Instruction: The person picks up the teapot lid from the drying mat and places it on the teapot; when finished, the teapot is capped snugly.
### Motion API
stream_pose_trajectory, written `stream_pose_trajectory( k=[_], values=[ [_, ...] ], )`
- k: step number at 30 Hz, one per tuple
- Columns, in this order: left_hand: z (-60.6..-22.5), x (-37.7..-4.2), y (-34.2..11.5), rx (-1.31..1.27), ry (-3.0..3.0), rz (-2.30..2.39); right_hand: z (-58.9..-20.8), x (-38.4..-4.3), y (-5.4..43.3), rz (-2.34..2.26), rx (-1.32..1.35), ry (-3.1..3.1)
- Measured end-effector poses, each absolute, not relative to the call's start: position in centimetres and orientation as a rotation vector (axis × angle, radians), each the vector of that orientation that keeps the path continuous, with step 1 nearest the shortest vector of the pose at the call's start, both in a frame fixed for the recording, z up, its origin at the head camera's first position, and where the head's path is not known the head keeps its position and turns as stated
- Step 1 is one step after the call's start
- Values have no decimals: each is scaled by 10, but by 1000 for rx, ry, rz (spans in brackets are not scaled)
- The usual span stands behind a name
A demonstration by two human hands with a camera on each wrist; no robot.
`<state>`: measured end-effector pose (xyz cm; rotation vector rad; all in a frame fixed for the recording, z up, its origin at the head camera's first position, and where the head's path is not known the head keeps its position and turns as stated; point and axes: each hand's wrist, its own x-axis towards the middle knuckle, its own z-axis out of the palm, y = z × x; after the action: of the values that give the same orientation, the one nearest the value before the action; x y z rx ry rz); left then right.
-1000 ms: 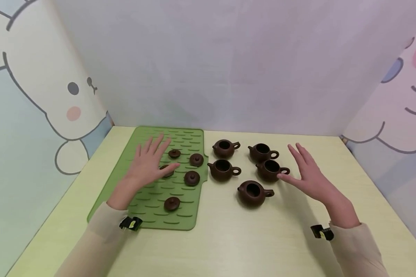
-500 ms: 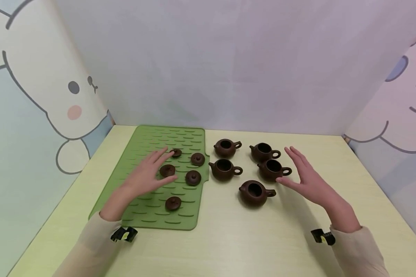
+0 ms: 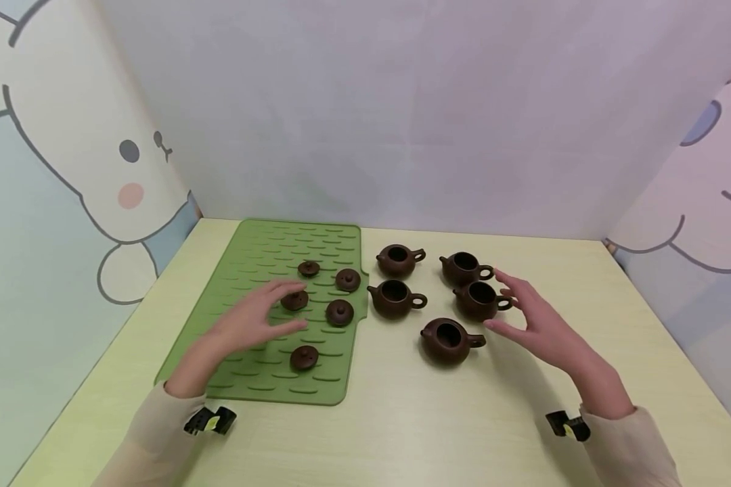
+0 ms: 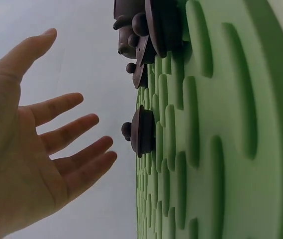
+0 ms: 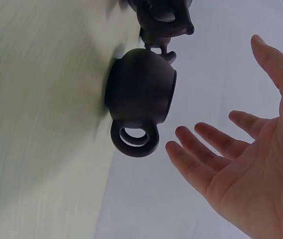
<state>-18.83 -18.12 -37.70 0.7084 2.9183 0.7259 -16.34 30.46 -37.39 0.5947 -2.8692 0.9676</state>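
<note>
Both hands sit lower than a moment ago, while the lids and teapots keep their places; the nearest lid (image 3: 304, 358) lies knob up on the green mat (image 3: 237, 270), and the nearest teapot (image 3: 443, 348) stands lidless on the pale table (image 3: 396, 419) to its right; farther in, the left hand (image 3: 248, 321) hangs above the mat near the middle left lid (image 3: 295, 302), thumb and fingers apart, holding nothing; the right hand (image 3: 542, 331) hangs beside the middle right teapot (image 3: 474, 310), thumb parted from the fingers and nothing between them, with a gap before the nearest handle (image 5: 134, 151) in the right wrist view; these pieces look like hard, stiff clay, probably light, smooth enough to slip a little and liable to chip if knocked; a pinch on the knob should suit a lid, while a teapot seems best taken by its loop handle or round its belly, sparing the slim spout; farthest back are the far left lid (image 3: 308, 269), the far left teapot (image 3: 397, 269) and the far right teapot (image 3: 459, 274).
</note>
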Motion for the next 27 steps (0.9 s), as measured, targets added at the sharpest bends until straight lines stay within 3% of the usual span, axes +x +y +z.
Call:
stream_pose_trajectory(
  k=[27],
  values=[
    [-391, -173, -185, 851, 2475, 1058, -384, -155, 296, 981, 703, -2902]
  ],
)
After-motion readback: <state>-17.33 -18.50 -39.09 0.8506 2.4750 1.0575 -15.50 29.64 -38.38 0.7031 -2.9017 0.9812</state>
